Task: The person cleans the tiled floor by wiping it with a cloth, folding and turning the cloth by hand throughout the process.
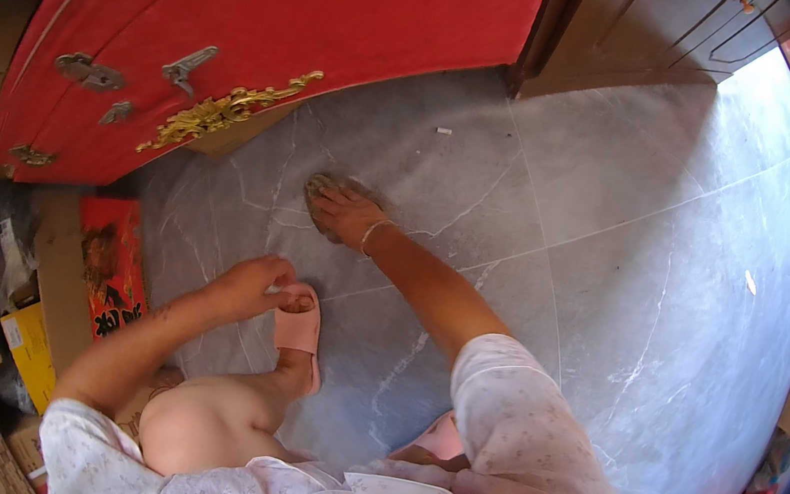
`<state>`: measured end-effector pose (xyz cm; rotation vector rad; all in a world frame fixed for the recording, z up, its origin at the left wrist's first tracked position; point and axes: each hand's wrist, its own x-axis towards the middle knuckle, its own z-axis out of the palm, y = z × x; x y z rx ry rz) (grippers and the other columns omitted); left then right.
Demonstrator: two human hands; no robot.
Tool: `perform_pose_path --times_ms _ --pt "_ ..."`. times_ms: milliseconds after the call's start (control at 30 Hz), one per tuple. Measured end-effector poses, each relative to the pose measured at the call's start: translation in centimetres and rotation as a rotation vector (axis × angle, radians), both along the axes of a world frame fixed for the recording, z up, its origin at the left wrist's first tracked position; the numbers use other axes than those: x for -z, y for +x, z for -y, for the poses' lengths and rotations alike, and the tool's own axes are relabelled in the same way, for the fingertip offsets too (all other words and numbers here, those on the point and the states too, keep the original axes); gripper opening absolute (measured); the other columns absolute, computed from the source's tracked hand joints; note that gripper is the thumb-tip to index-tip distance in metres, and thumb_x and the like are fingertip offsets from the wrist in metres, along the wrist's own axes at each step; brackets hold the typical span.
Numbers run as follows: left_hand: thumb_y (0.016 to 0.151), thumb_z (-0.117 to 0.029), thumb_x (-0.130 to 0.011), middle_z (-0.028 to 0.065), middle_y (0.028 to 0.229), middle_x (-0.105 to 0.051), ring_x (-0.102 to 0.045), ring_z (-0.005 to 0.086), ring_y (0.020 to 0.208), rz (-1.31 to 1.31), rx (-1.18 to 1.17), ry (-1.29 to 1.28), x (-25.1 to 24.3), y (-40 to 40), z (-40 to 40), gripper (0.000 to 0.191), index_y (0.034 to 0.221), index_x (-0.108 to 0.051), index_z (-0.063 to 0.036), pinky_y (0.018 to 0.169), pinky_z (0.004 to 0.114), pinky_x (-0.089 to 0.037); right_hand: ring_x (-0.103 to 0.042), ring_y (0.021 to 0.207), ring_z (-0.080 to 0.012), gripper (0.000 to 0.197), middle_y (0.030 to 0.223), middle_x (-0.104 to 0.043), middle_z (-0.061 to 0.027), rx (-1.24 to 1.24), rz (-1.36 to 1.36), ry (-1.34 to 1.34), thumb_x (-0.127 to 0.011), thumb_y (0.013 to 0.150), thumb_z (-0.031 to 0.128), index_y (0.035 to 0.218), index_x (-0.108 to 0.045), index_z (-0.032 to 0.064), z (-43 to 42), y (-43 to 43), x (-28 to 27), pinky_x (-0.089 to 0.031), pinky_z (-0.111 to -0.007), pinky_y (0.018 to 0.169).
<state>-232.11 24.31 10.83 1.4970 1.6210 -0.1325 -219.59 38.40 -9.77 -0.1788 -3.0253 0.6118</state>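
Note:
On the grey marble-look tiled floor (491, 207), my right hand (348, 214) presses down on a dark greyish cloth or pad (324, 182), with fingers spread over it. A thin bracelet is on that wrist. My left hand (257, 287) hovers near the toe of a pink slide sandal (297, 332) on my foot, its fingers curled and thumb close to them; no object shows in it. Part of a second pink sandal (440, 439) is visible beneath my right sleeve. A small white scrap (444, 131) lies on the floor beyond my right hand.
A red panel (365, 30) with metal fittings and a gold ornament (232, 110) stands ahead. A brown wooden panelled door or cabinet (636, 38) is beyond it. Cardboard boxes (60, 260), a red box with writing (112, 268) and a yellow box (29, 347) line the left.

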Motion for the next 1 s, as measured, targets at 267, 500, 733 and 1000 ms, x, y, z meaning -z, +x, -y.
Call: perform_pose_path --times_ms 267,500,733,1000 --pt "0.087 -0.017 -0.068 0.0084 0.099 -0.065 -0.061 0.0172 0.092 0.538 -0.658 -0.215 7.2 -0.1 2.2 0.024 0.105 -0.06 -0.0025 0.078 0.03 -0.05 -0.02 0.145 -0.0215 0.051 0.154 -0.032 -0.0052 0.359 0.057 0.095 -0.049 0.095 0.028 0.143 -0.042 0.0129 -6.7 -0.5 -0.2 -0.016 -0.044 0.117" --pt "0.087 -0.019 -0.069 0.0081 0.1 -0.065 -0.061 0.0164 0.093 0.384 -0.373 -0.142 10.6 -0.1 -3.1 0.028 0.108 -0.061 -0.0024 0.083 0.031 -0.05 -0.027 0.143 -0.0226 0.05 0.149 -0.037 -0.0087 0.979 0.063 0.215 -0.052 0.092 0.024 0.139 -0.045 0.0115 -10.7 5.9 1.7 -0.021 -0.044 0.115" --pt "0.089 -0.023 -0.068 0.0087 0.103 -0.066 -0.062 0.0182 0.097 0.538 -0.253 -0.133 13.0 0.4 -5.1 0.031 0.11 -0.061 -0.0022 0.087 0.031 -0.049 -0.033 0.139 -0.0281 0.051 0.147 -0.04 -0.0107 1.35 0.017 0.22 -0.056 0.088 0.014 0.137 -0.045 0.01 -13.3 18.5 2.2 -0.027 -0.045 0.112" --pt "0.094 -0.022 -0.062 0.0054 0.104 -0.063 -0.06 0.0138 0.099 0.663 -0.355 -0.187 12.1 0.8 -8.4 0.026 0.112 -0.06 -0.0029 0.088 0.029 -0.048 -0.056 0.116 -0.0291 0.037 0.126 -0.058 -0.0169 1.631 -0.592 -0.279 -0.053 0.093 0.01 0.13 -0.053 0.0058 -11.3 25.0 -3.3 -0.042 -0.036 0.099"
